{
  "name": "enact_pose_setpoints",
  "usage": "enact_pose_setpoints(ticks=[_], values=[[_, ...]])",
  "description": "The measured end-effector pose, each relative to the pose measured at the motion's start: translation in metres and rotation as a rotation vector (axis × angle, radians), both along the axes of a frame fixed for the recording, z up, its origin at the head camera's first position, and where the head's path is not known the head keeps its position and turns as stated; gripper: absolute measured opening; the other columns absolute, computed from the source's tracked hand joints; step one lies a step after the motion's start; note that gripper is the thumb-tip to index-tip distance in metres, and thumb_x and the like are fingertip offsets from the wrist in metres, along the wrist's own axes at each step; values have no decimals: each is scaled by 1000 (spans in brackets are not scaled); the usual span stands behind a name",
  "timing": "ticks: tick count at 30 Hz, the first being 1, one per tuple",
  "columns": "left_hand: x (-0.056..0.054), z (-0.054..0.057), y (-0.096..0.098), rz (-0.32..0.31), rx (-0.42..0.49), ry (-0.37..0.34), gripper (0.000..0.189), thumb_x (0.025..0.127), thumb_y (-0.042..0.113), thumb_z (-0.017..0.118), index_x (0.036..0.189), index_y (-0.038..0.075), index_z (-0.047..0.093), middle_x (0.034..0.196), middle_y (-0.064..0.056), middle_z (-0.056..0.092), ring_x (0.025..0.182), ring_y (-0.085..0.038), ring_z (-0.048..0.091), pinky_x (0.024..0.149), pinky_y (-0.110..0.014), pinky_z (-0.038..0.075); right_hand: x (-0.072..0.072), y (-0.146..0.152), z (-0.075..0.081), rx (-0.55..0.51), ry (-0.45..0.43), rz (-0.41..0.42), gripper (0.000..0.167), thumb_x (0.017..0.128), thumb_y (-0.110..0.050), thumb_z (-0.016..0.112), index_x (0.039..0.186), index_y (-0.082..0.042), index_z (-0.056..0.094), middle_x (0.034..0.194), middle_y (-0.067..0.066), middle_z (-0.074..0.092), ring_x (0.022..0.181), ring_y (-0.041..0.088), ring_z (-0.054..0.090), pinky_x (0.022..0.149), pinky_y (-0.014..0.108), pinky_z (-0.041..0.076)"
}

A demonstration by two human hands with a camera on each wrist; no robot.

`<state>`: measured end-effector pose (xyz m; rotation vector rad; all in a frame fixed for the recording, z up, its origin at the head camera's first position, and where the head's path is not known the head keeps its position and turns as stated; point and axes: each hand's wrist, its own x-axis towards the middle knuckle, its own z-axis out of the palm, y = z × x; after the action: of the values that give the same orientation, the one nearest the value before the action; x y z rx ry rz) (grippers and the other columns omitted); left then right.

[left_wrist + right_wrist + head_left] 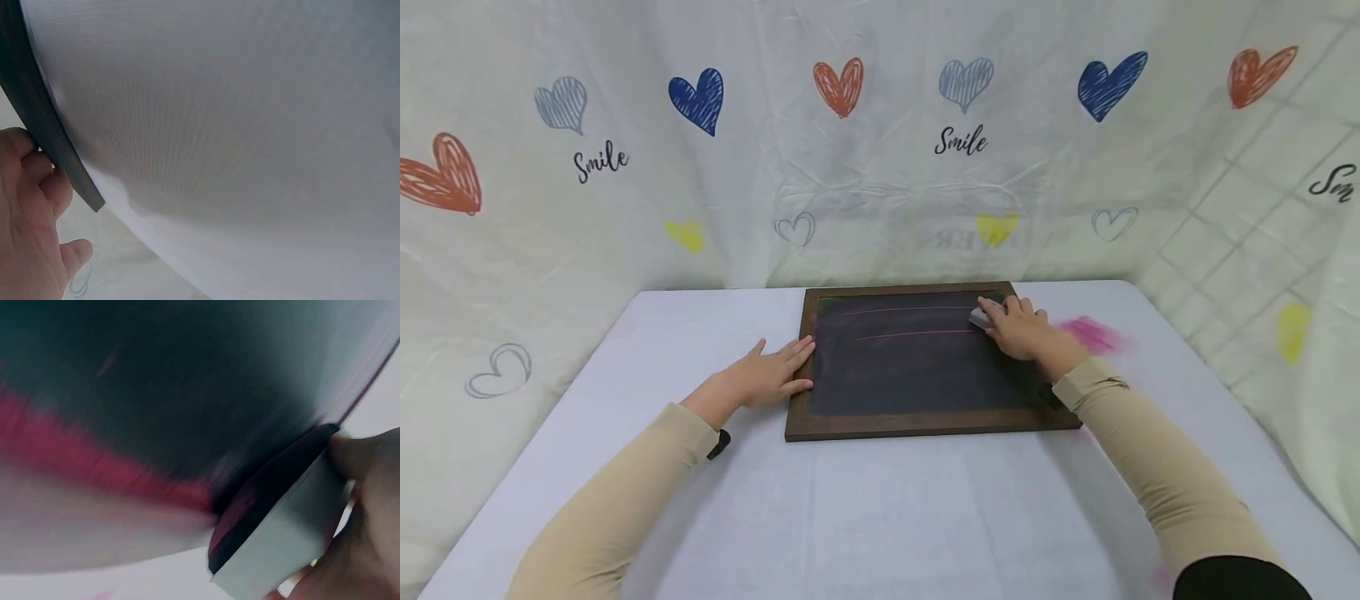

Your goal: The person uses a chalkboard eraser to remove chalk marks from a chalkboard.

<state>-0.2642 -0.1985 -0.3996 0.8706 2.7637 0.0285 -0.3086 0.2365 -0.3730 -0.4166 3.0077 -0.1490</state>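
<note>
Brace and Wipe

A person's tan sleeves (625, 500) reached in over the white cloth (880, 517), where a chalkboard (910, 379) lay flat. The left hand (763, 377) rested on the left side of the wooden frame (797, 412), its fingers apart and clasping nothing, a brace best pressed firmly against any slide. Farther in, near the board's upper right corner, the right hand (1022, 329) gripped a gray eraser (281, 540), thumb and fingers clamped about it and the dark felt (269, 490) turned to the board. Two thin pink lines (917, 333) stretched leftward from near it. Good wiping would likely call for the felt laid full and level, with even pressure along each line; its pink staining suggested a cleaner patch might smear less. Just beyond the frame's right side, a pink smudge (1090, 335) marked the cloth, reason to end strokes inside the frame. Behind hung a white curtain (880, 150) printed with hearts (838, 87).
</note>
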Motion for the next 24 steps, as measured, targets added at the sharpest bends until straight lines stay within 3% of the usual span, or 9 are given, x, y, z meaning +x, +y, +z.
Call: enact_pose_setpoints(ticks=[6,11,17,24], values=[[0,1,1,2,-14,-7,76,110,50,38,164,3,12,171,-13,10,154,-30,20,118,-68,8,-1,-21,0,18,-42,-119,60,112,-21,42,164,-5,18,147,37,28,133,53,29,102,66,30],[0,3,2,-2,-22,-5,77,110,51,37,164,3,14,170,-14,11,154,-30,21,118,-69,9,-4,-44,-2,45,-35,-152,60,112,-24,40,165,-6,17,150,38,26,138,53,26,106,67,29],[1,4,2,7,-25,-16,76,110,50,38,164,3,11,171,-13,9,154,-30,19,118,-68,8,-5,-79,-6,59,-29,-127,61,112,-27,42,166,-10,18,151,33,29,140,48,29,108,62,30],[1,4,2,6,-18,-15,76,110,50,39,164,2,12,170,-14,10,154,-31,21,118,-69,8,9,-128,-2,102,-30,-2,61,112,-31,40,166,-15,17,151,27,32,138,42,32,107,57,33]])
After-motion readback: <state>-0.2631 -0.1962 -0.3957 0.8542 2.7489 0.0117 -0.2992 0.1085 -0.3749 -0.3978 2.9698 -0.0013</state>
